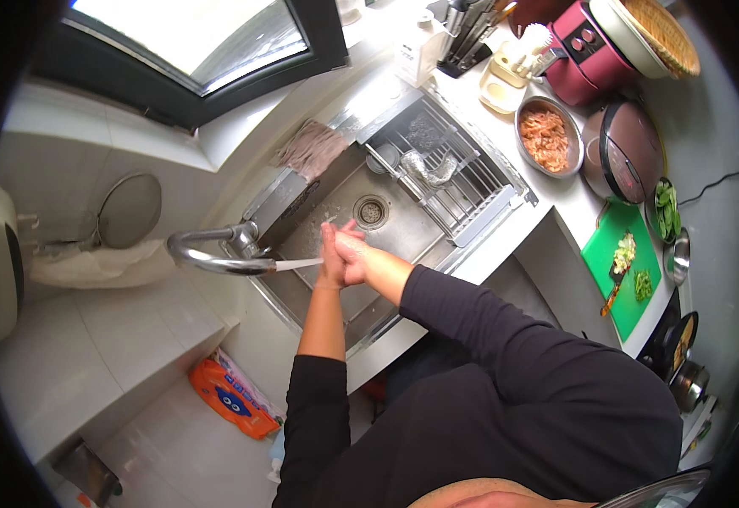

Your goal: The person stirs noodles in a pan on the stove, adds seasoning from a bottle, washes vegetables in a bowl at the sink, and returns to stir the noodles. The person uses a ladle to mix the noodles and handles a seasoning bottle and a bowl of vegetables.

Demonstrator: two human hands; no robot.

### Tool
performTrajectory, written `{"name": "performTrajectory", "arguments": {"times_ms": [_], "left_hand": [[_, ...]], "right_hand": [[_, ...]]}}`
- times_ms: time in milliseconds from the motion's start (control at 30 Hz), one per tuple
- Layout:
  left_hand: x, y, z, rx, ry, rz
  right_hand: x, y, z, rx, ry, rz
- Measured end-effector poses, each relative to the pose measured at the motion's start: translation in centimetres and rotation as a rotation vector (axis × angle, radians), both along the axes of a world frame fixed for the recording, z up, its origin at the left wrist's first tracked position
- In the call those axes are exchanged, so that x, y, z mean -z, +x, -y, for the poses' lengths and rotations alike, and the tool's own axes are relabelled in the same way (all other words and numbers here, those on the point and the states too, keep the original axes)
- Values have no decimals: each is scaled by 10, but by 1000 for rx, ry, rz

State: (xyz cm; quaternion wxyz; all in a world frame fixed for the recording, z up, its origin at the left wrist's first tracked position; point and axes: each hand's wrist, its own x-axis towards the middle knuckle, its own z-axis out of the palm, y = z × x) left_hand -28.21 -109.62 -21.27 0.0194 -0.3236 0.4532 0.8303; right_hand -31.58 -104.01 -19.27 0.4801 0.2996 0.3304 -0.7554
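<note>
My left hand (332, 257) and my right hand (352, 254) are pressed together over the stainless steel sink (401, 244), and neither shows an object in it. From the curved metal faucet (223, 259) a stream of water (299, 263) runs onto my left hand near the wrist. Both hands look wet, with some fingers spread past the palms. Just beyond them lies the round sink drain (370, 212). Long dark sleeves cover both forearms in part.
A metal dish rack (455, 203) spans the sink's right side. A pinkish cloth (312, 149) hangs at its back edge. Farther right stand a metal bowl of raw meat (544, 138), a rice cooker (623, 152) and a green cutting board (642, 254) with a knife and chopped vegetables.
</note>
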Motion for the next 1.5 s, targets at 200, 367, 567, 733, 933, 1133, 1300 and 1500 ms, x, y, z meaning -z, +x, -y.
{"name": "performTrajectory", "arguments": {"times_ms": [200, 367, 567, 733, 933, 1133, 1300, 1500], "left_hand": [[11, 30, 6, -209, 241, -116], [-6, 29, 7, -654, 423, 166], [-30, 19, 11, -499, 396, 263], [27, -2, 26, -286, 284, 83], [23, -1, 8, -182, -340, -22], [-3, 16, 20, -117, 27, -7], [54, 53, 29, -444, 459, 28], [-21, 46, -8, -553, 449, -77]], "right_hand": [[35, 8, 18, -462, 379, -804], [11, -9, 10, -1116, 478, -1536], [16, -13, 1, -1137, 524, -1644], [39, -3, 11, -354, 430, -1054], [-27, 3, -18, 17, 3, 137], [-7, 18, 11, 291, 87, 30], [25, 47, 33, 236, 175, -136], [-29, 7, 23, -720, 821, -1016]]}}
